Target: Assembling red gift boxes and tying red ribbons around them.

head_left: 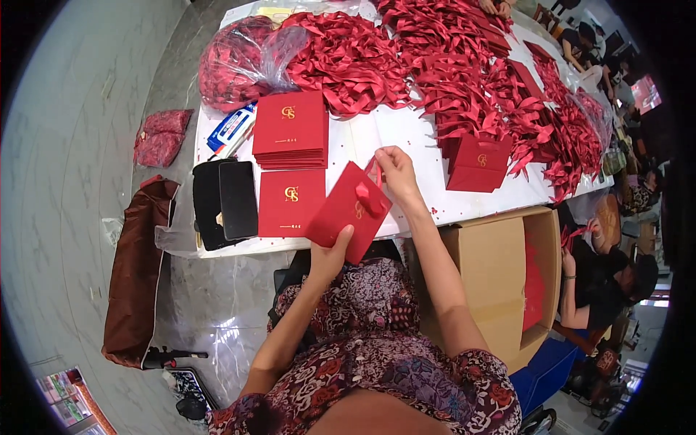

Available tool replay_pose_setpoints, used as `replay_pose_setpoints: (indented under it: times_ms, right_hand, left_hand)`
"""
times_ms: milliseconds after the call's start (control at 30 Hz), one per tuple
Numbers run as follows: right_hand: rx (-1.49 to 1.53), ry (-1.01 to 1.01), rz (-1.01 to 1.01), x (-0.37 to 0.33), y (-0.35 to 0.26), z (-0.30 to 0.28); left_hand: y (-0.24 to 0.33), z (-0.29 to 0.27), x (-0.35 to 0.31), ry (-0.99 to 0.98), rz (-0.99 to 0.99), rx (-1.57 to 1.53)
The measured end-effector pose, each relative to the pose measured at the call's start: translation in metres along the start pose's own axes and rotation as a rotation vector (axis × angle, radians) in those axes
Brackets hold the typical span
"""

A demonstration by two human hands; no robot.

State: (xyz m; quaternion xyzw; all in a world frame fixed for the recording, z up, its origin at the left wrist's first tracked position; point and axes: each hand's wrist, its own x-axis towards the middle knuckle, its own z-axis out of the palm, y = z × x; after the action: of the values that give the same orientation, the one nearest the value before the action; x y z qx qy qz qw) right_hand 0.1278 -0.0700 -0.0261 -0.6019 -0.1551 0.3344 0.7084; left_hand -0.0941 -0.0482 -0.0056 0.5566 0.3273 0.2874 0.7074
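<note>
One red gift bag (335, 220) tilted at the near edge of the white table (362, 135), left hand (330, 255) gripping its lower side, right hand (397, 174) pinching its ribbon (373, 201), where too hard a tug risked creasing it.

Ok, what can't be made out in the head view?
In the head view:
Most fingers of the left hand: hidden behind the red gift bag.
The bag's back: blocked by its front.
Some contents of the cardboard box: hidden behind its cardboard.
The arms behind the co-worker's hands: cut off by the upper edge.
</note>
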Motion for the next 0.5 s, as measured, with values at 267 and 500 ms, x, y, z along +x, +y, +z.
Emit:
replay_pose_setpoints:
  times_ms: [267, 500]
  right_hand:
    - [-0.183, 0.085, -0.134, 0.027, 0.001, -0.009]
    - [-0.574, 0.246, -0.45, 0.03, -0.008, -0.01]
  left_hand:
    - [0.017, -0.001, -0.001, 0.01, 0.097, 0.054]
    - [0.058, 0.007, 0.026, -0.17, 0.668, 0.881]
